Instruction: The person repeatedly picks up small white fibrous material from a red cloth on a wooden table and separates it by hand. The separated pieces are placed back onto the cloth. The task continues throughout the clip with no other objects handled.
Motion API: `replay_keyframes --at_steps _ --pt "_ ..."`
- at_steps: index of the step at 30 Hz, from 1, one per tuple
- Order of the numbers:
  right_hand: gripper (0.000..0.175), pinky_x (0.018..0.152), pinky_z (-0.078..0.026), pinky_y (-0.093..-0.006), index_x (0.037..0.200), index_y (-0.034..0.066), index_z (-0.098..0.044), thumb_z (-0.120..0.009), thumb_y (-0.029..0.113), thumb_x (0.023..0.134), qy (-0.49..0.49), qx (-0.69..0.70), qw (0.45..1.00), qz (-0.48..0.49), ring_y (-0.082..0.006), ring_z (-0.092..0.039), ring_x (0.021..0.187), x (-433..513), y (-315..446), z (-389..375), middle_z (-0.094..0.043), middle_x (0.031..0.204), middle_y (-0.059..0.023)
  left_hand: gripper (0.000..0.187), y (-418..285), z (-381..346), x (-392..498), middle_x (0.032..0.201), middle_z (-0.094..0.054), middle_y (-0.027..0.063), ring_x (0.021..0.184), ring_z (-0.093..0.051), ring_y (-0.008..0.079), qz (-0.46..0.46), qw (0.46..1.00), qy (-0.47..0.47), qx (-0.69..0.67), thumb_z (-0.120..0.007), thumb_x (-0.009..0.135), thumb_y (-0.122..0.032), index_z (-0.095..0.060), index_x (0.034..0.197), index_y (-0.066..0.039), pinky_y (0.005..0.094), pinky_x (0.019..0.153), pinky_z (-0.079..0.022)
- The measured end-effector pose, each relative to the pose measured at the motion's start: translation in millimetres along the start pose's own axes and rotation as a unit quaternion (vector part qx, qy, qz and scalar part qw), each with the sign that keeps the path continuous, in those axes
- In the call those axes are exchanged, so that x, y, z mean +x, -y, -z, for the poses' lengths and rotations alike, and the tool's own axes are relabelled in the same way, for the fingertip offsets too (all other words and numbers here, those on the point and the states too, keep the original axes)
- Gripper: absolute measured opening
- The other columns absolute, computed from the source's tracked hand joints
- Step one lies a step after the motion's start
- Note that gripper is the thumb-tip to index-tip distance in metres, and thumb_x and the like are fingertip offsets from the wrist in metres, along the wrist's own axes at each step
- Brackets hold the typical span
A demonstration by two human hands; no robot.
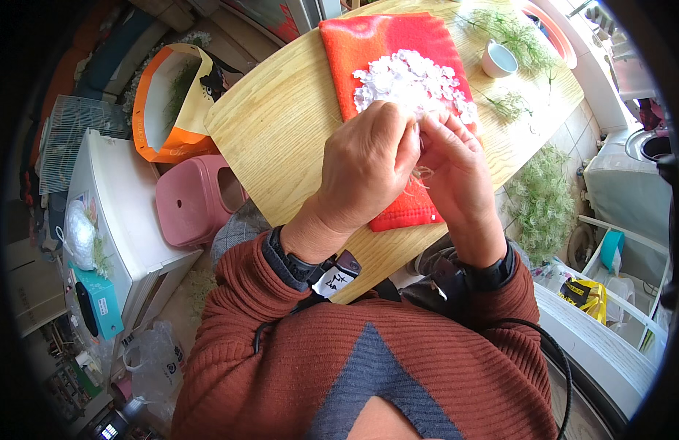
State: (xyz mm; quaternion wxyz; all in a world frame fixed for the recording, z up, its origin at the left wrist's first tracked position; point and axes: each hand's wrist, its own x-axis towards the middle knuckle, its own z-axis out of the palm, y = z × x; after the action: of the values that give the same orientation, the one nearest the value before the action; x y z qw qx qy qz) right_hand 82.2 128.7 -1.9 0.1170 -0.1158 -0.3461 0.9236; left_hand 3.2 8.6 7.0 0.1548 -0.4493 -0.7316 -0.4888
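My left hand (367, 159) and my right hand (460, 165) meet over a folded red-orange cloth (339, 60), fingertips pinched together. Between them hangs a thin pale plant sprig (421, 175), its strands showing below the fingers. The exact spot they pinch is hidden. Just beyond the fingertips, a heap of small white artificial flowers (403, 77) lies on the cloth. Under the cloth is a light wooden table (273, 121).
A white cup (499, 59) and green artificial sprigs (510, 33) are at the table's far right. More greenery (543, 203) lies on the floor at right. To the left stand a pink stool (185, 203), an orange paper bag (177, 143) and a white cabinet (114, 192).
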Motion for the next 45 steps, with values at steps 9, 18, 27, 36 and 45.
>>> replay_keyframes --at_steps 9,18,27,36,45 --pt "0.015 0.082 -0.051 -0.0253 0.106 -0.0017 -0.061 -0.059 0.01 0.097 -0.036 -0.222 0.965 0.132 -0.0111 -0.062 0.091 0.4 2.8 -4.9 -0.065 0.098 -0.0042 0.009 -1.7 4.2 0.2 0.077 -0.063 0.0072 0.066 -0.063 0.0142 0.229 0.946 0.041 -0.228 -0.061 0.093 -0.005 -0.053 0.09 -0.002 0.0304 0.059 -0.051" --pt "0.007 0.072 -0.051 -0.026 0.095 -0.001 -0.062 -0.065 0.003 0.091 -0.035 -0.488 0.834 0.255 -0.0131 -0.063 0.079 1.4 4.4 -2.9 -0.066 0.084 -0.0074 0.01 -2.2 6.8 1.7 0.074 -0.062 0.0113 0.067 -0.064 0.0174 0.244 0.937 0.089 -0.232 -0.059 0.094 -0.006 -0.054 0.09 0.0 0.0315 0.059 -0.05" --pt "0.015 0.07 -0.048 -0.0414 0.095 0.0022 -0.053 -0.06 -0.005 0.084 0.023 -0.659 0.667 0.346 -0.0371 -0.058 0.083 -0.3 1.1 -8.4 -0.055 0.09 -0.0166 0.01 1.1 7.8 0.8 0.072 -0.061 0.0152 0.068 -0.063 0.0266 0.223 0.962 0.087 -0.13 -0.056 0.091 -0.008 -0.055 0.087 0.001 0.0384 0.06 -0.05" --pt "0.015 0.069 -0.048 -0.0373 0.095 0.0022 -0.053 -0.06 -0.005 0.084 0.005 -0.646 0.681 0.346 -0.0336 -0.058 0.079 1.8 -4.6 -6.8 -0.056 0.088 -0.0155 0.011 9.7 14.3 4.2 0.07 -0.057 0.003 0.064 -0.051 0.0065 0.282 0.931 0.133 -0.189 -0.053 0.094 -0.008 -0.057 0.086 -0.001 0.0261 0.058 -0.044" --pt "0.007 0.068 -0.047 -0.0237 0.094 0.0 -0.052 -0.052 0.004 0.099 -0.019 -0.435 0.872 0.226 -0.009 -0.054 0.074 2.6 3.2 -4.7 -0.055 0.084 -0.0019 0.009 3.0 13.1 4.0 0.08 -0.063 0.0095 0.071 -0.063 0.0204 0.159 0.965 0.109 -0.179 -0.06 0.093 -0.006 -0.053 0.094 -0.002 0.0316 0.063 -0.051"
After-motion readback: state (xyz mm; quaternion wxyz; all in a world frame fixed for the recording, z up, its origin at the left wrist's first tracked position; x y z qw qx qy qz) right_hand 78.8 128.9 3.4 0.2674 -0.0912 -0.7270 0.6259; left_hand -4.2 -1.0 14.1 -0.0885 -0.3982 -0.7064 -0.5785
